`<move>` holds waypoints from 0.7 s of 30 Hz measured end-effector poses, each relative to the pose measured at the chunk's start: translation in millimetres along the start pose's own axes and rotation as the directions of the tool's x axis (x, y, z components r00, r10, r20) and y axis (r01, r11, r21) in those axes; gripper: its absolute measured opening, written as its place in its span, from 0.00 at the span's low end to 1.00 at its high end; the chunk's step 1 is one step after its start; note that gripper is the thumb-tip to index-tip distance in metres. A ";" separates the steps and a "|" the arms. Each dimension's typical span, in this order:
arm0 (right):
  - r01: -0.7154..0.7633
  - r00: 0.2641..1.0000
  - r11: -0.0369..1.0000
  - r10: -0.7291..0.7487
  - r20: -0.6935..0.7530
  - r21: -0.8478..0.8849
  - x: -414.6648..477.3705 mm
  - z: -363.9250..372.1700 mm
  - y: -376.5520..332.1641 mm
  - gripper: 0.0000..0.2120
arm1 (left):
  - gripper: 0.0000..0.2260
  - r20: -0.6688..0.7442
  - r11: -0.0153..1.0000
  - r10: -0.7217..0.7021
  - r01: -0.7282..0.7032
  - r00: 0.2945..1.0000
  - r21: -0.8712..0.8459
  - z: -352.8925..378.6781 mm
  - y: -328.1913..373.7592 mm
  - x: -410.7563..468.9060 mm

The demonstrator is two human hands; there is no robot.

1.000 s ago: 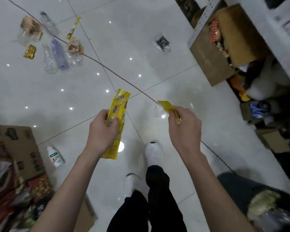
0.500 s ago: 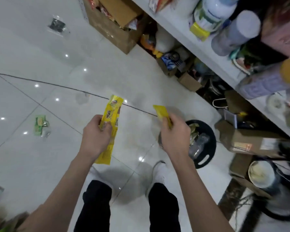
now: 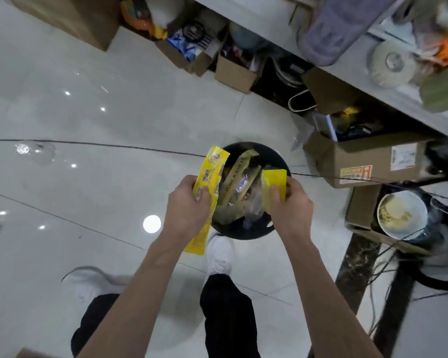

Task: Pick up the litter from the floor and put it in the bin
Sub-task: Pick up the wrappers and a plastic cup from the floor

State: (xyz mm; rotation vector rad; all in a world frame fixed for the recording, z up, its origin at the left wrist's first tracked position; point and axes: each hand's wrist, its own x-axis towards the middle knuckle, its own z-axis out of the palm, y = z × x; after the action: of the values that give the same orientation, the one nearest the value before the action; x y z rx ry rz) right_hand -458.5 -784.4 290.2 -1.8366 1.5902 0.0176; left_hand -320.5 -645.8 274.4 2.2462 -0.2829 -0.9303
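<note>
Standing over the bin (image 3: 246, 232), the person had both hands up over its near side, so I'd call this the drop step, not done yet. Near edge of bin: a white shoe (image 3: 219, 254) sat right against it.

Left hand (image 3: 189, 210) was clenched around the middle of a long yellow wrapper (image 3: 210, 174). Its top end reached over the bin's left rim; its bottom end hung outside the bin, toward the shoe. Right hand (image 3: 290, 205) pinched a smaller yellow packet (image 3: 274, 180) over the bin's right half, well inside the rim.

Inside the bin: already fairly full, with tan card strips and clear plastic, stacked close to rim height.

Beyond the bin: open cardboard boxes (image 3: 360, 161) under a shelf (image 3: 373, 94), plus a thin dark cable (image 3: 140, 148) running across the floor behind it.

Risks, my read:
- Long wrapper straddled the rim; releasing there could tip it out onto the floor.
- Both pieces were light film, so they could flutter off-line on the drop.
- Full bin meant new litter could slide off the pile.
</note>
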 end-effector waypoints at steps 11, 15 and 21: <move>-0.079 0.994 0.989 0.087 -0.062 0.128 27.8 -3.6 48.2 0.16 | 0.14 0.036 0.999 -0.032 0.032 0.999 -0.004 51.7 -3.9 29.7; -0.049 0.998 0.996 0.053 -0.045 0.070 27.9 -2.4 39.2 0.14 | 0.11 -0.023 0.999 -0.048 0.048 0.999 0.015 30.4 -12.1 30.5; 0.038 0.999 0.999 -0.038 -0.023 0.002 20.1 10.4 -1.3 0.14 | 0.11 -0.092 0.998 -0.056 0.056 0.994 -0.006 -12.2 -24.0 35.1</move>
State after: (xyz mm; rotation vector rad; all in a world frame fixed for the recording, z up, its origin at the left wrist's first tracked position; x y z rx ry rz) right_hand -448.1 -796.5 274.1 -1.8707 1.5702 -0.0234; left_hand -288.1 -636.8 245.6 2.2965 -0.1770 -0.8522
